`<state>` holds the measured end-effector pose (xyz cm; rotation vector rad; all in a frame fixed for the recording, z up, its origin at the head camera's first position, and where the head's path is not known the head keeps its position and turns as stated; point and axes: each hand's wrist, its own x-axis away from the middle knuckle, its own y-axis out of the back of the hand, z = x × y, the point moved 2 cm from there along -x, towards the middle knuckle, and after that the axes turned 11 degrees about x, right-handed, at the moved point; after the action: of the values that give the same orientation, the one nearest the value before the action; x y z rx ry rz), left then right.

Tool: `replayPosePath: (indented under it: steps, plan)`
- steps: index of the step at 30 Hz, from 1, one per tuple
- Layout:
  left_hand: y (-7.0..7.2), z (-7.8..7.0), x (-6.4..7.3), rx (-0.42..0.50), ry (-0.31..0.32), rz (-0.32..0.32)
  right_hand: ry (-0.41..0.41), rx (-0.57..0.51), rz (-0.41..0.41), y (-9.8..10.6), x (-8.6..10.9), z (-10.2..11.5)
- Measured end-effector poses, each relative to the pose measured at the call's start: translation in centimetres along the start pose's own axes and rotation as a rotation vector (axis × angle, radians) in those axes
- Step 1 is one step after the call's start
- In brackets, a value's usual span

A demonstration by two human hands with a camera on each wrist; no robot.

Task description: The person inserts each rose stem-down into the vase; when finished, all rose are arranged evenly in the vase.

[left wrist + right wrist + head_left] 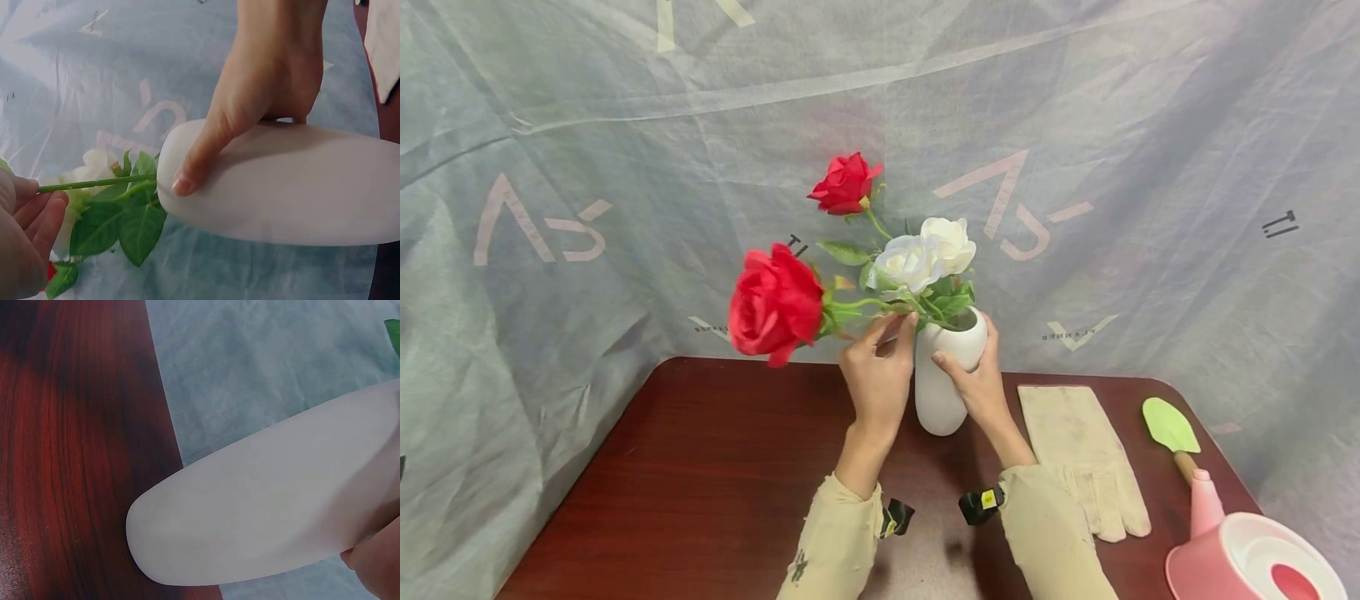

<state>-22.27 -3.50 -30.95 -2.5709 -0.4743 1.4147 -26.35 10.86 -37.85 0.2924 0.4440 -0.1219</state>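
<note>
A white vase is gripped near its rim by my right hand, the thumb across its near side and the fingers round the right. My left hand pinches a green stem just left of the vase's mouth, as the left wrist view also shows. A large red rose leans out to the left beyond that hand. White roses and green leaves crowd above the mouth, with a second red rose higher behind them. The right wrist view shows the vase's smooth lower body.
Pale work gloves lie flat on the dark red wooden table, right of the vase. Farther right are a green-bladed trowel and a pink watering can. A grey fabric sheet hangs behind the table.
</note>
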Motion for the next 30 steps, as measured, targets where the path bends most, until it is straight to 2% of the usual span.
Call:
replayPosePath:
  steps: [5,10,13,17,20,23,27,30]
  plan:
    - [-1.2,0.2,0.1,-0.026,0.003,0.101,0.004,-0.02,0.02,-0.1,0.1,-0.1]
    - [-2.3,0.3,0.0,-0.211,-0.051,0.221,0.01,-0.049,0.025,-0.1,0.0,-0.2]
    - [-3.1,0.3,-0.2,-0.375,-0.061,0.324,0.016,-0.053,0.025,0.0,-0.1,-0.2]
    - [-4.3,0.3,-0.6,-0.509,-0.037,0.462,0.026,-0.048,0.043,0.2,-0.1,-0.2]
    - [-5.4,0.5,-1.0,-0.565,-0.008,0.558,0.053,-0.03,0.057,0.3,-0.1,-0.1]
    - [-6.8,0.6,-1.5,-0.629,0.005,0.65,0.094,0.031,0.055,0.4,0.1,0.0]
    - [-8.4,1.1,-2.2,-0.707,0.024,0.732,0.134,0.079,0.049,0.2,0.4,0.1]
    - [-9.5,1.6,-2.8,-0.773,0.063,0.773,0.129,0.03,0.053,0.2,0.4,0.1]
